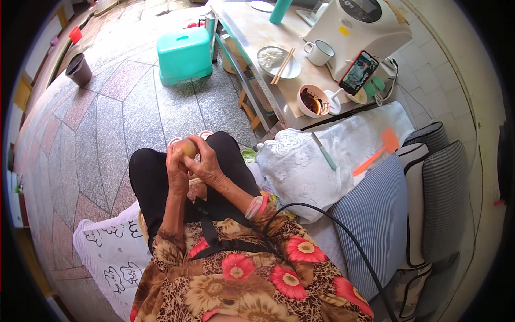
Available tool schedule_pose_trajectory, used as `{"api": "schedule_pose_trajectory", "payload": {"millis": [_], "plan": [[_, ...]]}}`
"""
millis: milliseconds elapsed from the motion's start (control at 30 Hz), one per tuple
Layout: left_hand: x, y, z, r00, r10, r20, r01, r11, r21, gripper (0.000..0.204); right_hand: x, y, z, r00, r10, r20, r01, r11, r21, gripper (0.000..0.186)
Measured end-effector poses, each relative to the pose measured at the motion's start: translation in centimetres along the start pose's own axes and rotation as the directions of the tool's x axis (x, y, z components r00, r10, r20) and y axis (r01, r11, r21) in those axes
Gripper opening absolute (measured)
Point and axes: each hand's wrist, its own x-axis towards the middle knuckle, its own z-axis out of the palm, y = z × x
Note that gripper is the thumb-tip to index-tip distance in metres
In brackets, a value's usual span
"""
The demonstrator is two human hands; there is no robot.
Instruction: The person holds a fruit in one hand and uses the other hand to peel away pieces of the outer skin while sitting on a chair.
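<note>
Between my knees, both hands hold a round yellow-brown thing [187, 148], which looks like a fruit or a potato; its exact kind is unclear. My left hand [176, 165] wraps it from the left side. Closed round it from the right is my right hand [206, 164], its fingers partly covering the thing. To the right, a knife [325, 152] with a green handle lies on a white lace cloth [289, 182], apart from my hands. Beside the knife rests an orange fly swatter [378, 151].
On the table [241, 27] stand a rice bowl [289, 68] with chopsticks [282, 66], a bowl of dark sauce [313, 101], a mug [319, 52], a phone [359, 73] and a white appliance [348, 32]. A turquoise stool [184, 56] and a dark bin [79, 70] stand on the floor. Striped cushions [373, 225] lie right.
</note>
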Motion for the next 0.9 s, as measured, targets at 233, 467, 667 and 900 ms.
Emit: {"api": "schedule_pose_trajectory", "payload": {"millis": [233, 467, 667, 900], "plan": [[0.2, -0.3, -1.4, 1.0, -0.025, 0.007, 0.025, 0.999, 0.048, 0.04, -0.2, 0.7, 0.0, 0.976, 0.144, 0.165, -0.171, 0.972, 0.161, 0.052], [0.0, -0.4, -0.1, 0.999, -0.02, -0.039, 0.021, 0.999, 0.029, 0.037, 0.1, 1.8, 0.2, 0.965, 0.195, 0.173, -0.234, 0.941, 0.244, 0.055], [0.4, -1.3, -1.6, 0.998, -0.011, -0.066, 0.019, 0.993, 0.112, 0.038, 0.1, 2.4, 0.6, 0.968, 0.201, 0.153, -0.236, 0.936, 0.262, 0.052], [0.4, -1.6, -0.6, 0.991, 0.062, -0.12, -0.047, 0.991, 0.123, 0.029, 0.0, 2.1, 0.8, 0.985, 0.158, 0.064, -0.168, 0.959, 0.227, 0.043]]}}
